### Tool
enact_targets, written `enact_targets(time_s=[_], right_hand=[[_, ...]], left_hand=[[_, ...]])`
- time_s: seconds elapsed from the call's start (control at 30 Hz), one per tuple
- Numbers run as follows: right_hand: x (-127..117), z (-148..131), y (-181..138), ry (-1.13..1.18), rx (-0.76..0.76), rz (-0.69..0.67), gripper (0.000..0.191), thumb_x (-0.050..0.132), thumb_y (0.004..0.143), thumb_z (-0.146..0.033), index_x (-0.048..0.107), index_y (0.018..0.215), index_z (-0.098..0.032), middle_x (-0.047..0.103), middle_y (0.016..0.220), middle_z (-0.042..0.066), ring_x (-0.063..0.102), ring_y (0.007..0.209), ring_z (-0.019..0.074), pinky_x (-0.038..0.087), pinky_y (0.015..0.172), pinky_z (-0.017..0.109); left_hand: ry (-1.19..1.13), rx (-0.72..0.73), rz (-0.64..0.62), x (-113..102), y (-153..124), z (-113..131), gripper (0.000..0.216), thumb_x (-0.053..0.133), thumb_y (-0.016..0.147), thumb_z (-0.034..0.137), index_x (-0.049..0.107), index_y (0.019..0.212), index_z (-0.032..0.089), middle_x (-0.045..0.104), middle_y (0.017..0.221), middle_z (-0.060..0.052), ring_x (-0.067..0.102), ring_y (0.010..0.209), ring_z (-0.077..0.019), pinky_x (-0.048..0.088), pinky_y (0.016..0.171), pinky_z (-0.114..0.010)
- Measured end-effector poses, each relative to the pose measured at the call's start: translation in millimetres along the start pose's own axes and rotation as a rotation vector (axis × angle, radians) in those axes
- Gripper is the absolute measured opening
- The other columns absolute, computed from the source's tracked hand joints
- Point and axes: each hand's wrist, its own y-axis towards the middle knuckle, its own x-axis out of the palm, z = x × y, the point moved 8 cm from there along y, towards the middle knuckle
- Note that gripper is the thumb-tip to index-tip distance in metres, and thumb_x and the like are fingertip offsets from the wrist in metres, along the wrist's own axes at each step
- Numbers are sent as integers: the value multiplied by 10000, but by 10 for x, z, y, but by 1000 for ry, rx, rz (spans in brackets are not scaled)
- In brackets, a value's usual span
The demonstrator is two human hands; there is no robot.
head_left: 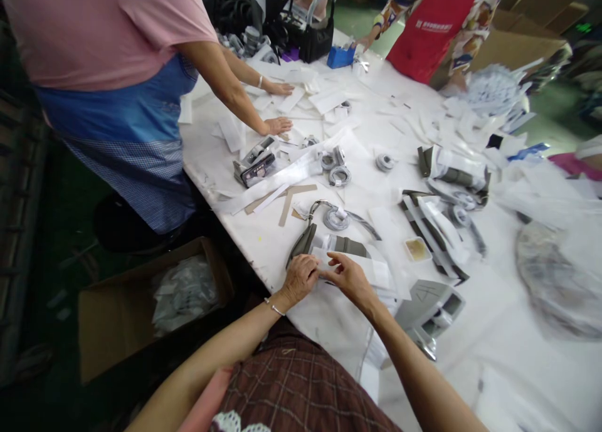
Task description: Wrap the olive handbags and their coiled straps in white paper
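Note:
My left hand [300,277] is curled, its fingers pinching the near edge of a white paper sheet [371,270] that lies over a grey-green folded piece [303,241] on the white table [263,237]. My right hand [348,275] meets it from the right, thumb and fingers closed on the same white sheet. Both hands touch each other at the table's near edge. A silver bracelet sits on my left wrist.
A person in a pink shirt and blue apron [117,106] leans over the table's left side with both hands on papers. Another person in a red apron [433,24] stands at the far end. Tape rolls [339,175], a small glue dish [417,249], a cardboard box [141,306] on the floor.

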Motion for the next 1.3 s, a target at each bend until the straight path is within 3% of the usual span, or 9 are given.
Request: enact_targets(time_s=[0.07,0.2,0.53,0.8,0.93,1.03,1.13,1.2,1.3], right_hand=[[133,28,62,-195,8,-73,159,644,788,-350,705,851,-218,673,799,31,557,692,154,390,648,279],[222,62,90,-399,24,-51,149,558,848,-265,655,743,-223,655,822,18,549,725,142,309,610,270],[220,208,192,-370,107,-7,125,606,820,-299,637,733,-214,645,774,6,536,697,132,288,591,259],[166,86,162,-325,90,62,75,586,796,-233,618,731,-215,658,780,12,559,706,146,324,615,263],[-478,221,-379,-44,68,427,173,547,839,-368,631,808,-221,675,803,21,579,713,160,424,710,280],[-1113,746,-1202,181,188,869,308,539,824,-490,644,888,-207,685,848,50,609,778,195,464,768,312],[-1402,1387,-2029,227,436,1145,442,551,769,-554,650,976,-176,699,960,97,624,886,234,470,838,352],[-1352,1758,-2332,282,596,1123,509,592,699,-592,673,941,-153,711,945,118,633,891,260,479,825,374],[-1033,2096,-2364,554,700,895,558,658,595,-644,703,831,-140,725,822,108,653,805,268,495,717,371]], left_hand=[[24,-1,-6,10,11,8,97,521,924,190,613,955,188,674,1002,-61,585,1065,-200,485,916,-386],[67,-22,-10,19,25,-2,79,544,922,219,602,880,186,667,936,-61,602,999,-214,500,879,-394],[352,412,-189,109,-247,209,314,412,946,100,579,1206,159,593,1293,-111,464,1311,-225,332,1123,-481],[410,357,-313,182,-224,233,434,355,922,72,513,1319,146,622,1268,-119,527,1244,-204,348,1087,-449],[388,381,-282,106,-240,239,506,355,873,21,515,1327,179,617,1284,-102,515,1264,-199,331,1107,-457],[368,393,-257,78,-223,212,555,363,829,-11,539,1312,198,628,1277,-88,535,1248,-207,344,1101,-451],[357,413,-259,90,-191,186,584,356,808,-21,552,1310,205,626,1288,-86,541,1246,-213,350,1097,-445],[358,431,-264,96,-181,186,582,353,810,-16,560,1305,209,625,1292,-85,544,1244,-217,355,1090,-444],[379,442,-268,90,-174,190,581,349,809,-15,569,1294,216,625,1295,-82,553,1232,-223,366,1075,-449]])
